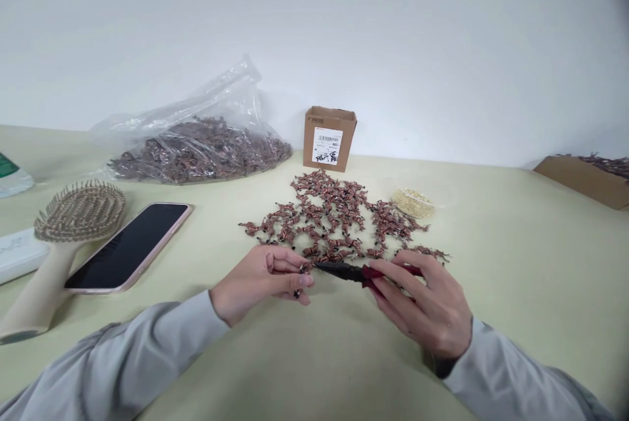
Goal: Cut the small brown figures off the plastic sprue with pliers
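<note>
My left hand (268,282) pinches a small brown animal figurine (305,268), mostly covered by the thumb and fingers. Red-handled pliers (346,270) are gripped in my right hand (425,303), their dark jaws pointing left. The jaw tips meet the figurine's edge at my left fingertips; what they hold there is too small to make out. Just beyond both hands spreads a loose pile of similar brown figurines (331,211), which look like deer with antlers. A small clear bag of tiny gold-coloured pieces (413,202) lies at the pile's right side.
Behind the pile stands an open cardboard box (329,139) with a label. A big clear plastic bag (196,149) of figurines is at the back left. Nearer left lie a phone (130,247) and a hairbrush (63,251). Another cardboard box (584,180) sits far right.
</note>
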Available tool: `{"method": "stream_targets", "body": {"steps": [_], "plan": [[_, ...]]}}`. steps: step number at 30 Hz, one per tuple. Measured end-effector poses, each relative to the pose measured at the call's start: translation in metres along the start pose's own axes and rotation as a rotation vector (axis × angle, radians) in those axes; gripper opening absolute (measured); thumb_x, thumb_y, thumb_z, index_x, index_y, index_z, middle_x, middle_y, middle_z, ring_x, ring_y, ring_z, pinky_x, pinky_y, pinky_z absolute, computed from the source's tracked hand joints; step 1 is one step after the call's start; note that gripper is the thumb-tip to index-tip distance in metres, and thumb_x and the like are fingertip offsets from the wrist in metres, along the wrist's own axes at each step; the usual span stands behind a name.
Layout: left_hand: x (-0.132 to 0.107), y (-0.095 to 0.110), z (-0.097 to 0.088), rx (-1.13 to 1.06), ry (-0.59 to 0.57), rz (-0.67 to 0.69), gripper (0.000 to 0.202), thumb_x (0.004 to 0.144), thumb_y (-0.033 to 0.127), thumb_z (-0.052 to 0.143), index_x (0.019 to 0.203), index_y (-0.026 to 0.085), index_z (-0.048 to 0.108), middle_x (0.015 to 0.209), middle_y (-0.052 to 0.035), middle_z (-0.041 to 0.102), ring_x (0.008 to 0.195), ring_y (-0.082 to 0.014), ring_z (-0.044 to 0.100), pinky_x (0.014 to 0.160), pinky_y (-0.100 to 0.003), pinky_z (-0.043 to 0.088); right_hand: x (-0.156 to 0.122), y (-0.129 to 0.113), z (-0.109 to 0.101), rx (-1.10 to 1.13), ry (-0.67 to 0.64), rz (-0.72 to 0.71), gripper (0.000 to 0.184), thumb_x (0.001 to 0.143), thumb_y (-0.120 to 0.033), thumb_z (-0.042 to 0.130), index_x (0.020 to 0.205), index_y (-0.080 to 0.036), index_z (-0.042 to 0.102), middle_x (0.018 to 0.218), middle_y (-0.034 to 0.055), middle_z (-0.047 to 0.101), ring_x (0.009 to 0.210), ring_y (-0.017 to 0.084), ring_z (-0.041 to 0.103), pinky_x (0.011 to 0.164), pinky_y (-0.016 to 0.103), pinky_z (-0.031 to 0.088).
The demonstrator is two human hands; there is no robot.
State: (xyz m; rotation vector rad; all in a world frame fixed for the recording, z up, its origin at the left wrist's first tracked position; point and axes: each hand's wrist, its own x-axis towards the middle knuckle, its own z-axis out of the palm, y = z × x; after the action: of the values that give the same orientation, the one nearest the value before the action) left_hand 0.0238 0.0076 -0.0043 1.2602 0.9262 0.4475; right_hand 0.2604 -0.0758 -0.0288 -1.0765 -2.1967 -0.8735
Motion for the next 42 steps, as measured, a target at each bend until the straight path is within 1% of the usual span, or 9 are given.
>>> {"method": "stream_targets", "body": {"steps": [12,15,20,26,29,32,34,37,42], "plan": [[0.000,-0.003,0.001,0.059,-0.029,0.075,0.024,0.060,0.026,0.069,0.076,0.015,0.057,0.068,-0.0020,0.067,0.056,-0.0162,0.064,0.057,-0.027,0.049,0.005,-0.002,-0.004,0.062,0.006,0.005,0.012,0.067,-0.012,0.064,0.078,-0.017,0.063,0.092,0.0055,0.065,0.085,0.023,0.054,0.063,0.036,0.047],[-0.001,-0.005,0.003,0.208,0.024,0.238,0.014,0.064,0.026,0.065,0.072,0.017,0.059,0.067,-0.0021,0.066,0.058,-0.0170,0.064,0.060,-0.029,0.050,0.005,-0.002,-0.005,0.175,-0.022,0.078,0.014,0.070,-0.013,0.061,0.083,-0.018,0.062,0.093,0.0056,0.065,0.087,0.023,0.054,0.067,0.037,0.047],[-0.006,-0.008,0.000,0.632,0.237,0.565,0.012,0.070,0.025,0.058,0.080,0.023,0.066,0.071,-0.0029,0.070,0.065,-0.0177,0.065,0.065,-0.026,0.050,0.010,0.000,-0.010,0.583,-0.106,0.265,0.016,0.071,-0.012,0.059,0.086,-0.016,0.061,0.095,0.0086,0.062,0.086,0.020,0.053,0.077,0.040,0.045],[-0.014,-0.018,-0.007,0.802,0.245,0.826,0.024,0.077,0.015,0.047,0.086,0.028,0.066,0.094,-0.0025,0.068,0.093,-0.0182,0.060,0.088,-0.030,0.041,0.016,-0.003,-0.021,1.025,-0.286,0.495,0.007,0.075,-0.014,0.056,0.079,-0.016,0.061,0.085,0.0078,0.063,0.077,0.017,0.058,0.070,0.032,0.049],[-0.012,-0.016,-0.004,0.755,0.258,0.737,0.017,0.075,0.020,0.052,0.082,0.027,0.066,0.086,-0.0026,0.070,0.082,-0.0180,0.063,0.079,-0.027,0.046,0.015,-0.005,-0.019,0.940,-0.297,0.512,0.006,0.075,-0.016,0.056,0.077,-0.017,0.061,0.088,0.0074,0.062,0.078,0.017,0.058,0.068,0.030,0.050],[-0.006,-0.010,0.001,0.575,0.261,0.556,0.011,0.071,0.026,0.058,0.080,0.023,0.063,0.075,-0.0030,0.069,0.066,-0.0175,0.064,0.065,-0.026,0.050,0.010,-0.005,-0.013,0.620,-0.124,0.389,0.011,0.070,-0.016,0.061,0.080,-0.017,0.061,0.092,0.0088,0.062,0.083,0.020,0.055,0.071,0.036,0.048],[-0.004,-0.006,0.004,0.419,0.197,0.412,0.012,0.069,0.027,0.060,0.079,0.020,0.059,0.073,-0.0029,0.067,0.062,-0.0173,0.064,0.061,-0.027,0.051,0.006,-0.003,-0.009,0.400,-0.007,0.277,0.016,0.067,-0.015,0.063,0.083,-0.016,0.061,0.093,0.0094,0.063,0.085,0.022,0.053,0.070,0.039,0.048],[-0.002,-0.002,0.004,0.248,0.070,0.254,0.014,0.067,0.027,0.063,0.073,0.017,0.055,0.070,-0.0024,0.066,0.060,-0.0169,0.064,0.061,-0.028,0.050,0.001,-0.001,-0.006,0.161,0.042,0.142,0.017,0.065,-0.015,0.066,0.082,-0.017,0.062,0.090,0.0078,0.065,0.086,0.023,0.052,0.066,0.037,0.048],[-0.002,0.000,0.002,0.125,-0.053,0.183,0.017,0.065,0.026,0.065,0.072,0.016,0.053,0.068,-0.0025,0.067,0.058,-0.0159,0.063,0.061,-0.029,0.049,-0.005,0.000,-0.004,0.014,0.021,0.019,0.016,0.067,-0.017,0.066,0.082,-0.018,0.063,0.093,0.0058,0.065,0.084,0.022,0.055,0.063,0.037,0.048]]}}
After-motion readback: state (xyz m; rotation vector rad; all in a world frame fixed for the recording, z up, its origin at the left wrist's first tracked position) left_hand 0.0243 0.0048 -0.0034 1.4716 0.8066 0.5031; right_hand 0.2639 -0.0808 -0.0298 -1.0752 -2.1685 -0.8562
